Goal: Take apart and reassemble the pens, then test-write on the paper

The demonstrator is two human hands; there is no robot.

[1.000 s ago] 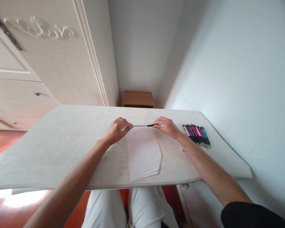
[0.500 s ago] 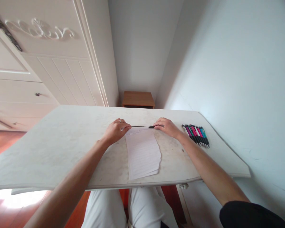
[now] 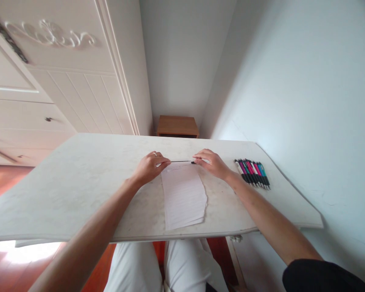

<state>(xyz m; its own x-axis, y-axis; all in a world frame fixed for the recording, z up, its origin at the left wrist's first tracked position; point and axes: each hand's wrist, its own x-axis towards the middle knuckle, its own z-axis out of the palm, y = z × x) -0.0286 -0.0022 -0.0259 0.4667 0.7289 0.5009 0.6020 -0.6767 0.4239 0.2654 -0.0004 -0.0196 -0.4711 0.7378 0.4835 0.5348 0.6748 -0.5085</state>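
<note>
My left hand (image 3: 150, 166) is closed in a pinch on one end of a thin dark pen refill (image 3: 181, 161). My right hand (image 3: 211, 162) is closed around a black pen body at the refill's other end, and most of that body is hidden in my fingers. Both hands hover just above the far edge of a torn sheet of lined paper (image 3: 184, 196) lying on the white table (image 3: 73, 182). A row of several pens (image 3: 252, 172) with pink, teal and black barrels lies to the right of my right hand.
A white wall runs along the table's right side. A white panelled wardrobe (image 3: 63, 81) stands to the left. Beyond the table's far edge sits a small brown wooden stand (image 3: 177, 125). My knees in white trousers show below the near table edge.
My right hand has slid left along the refill toward my left hand, so less of the thin rod shows between them. My left hand has stayed put.
</note>
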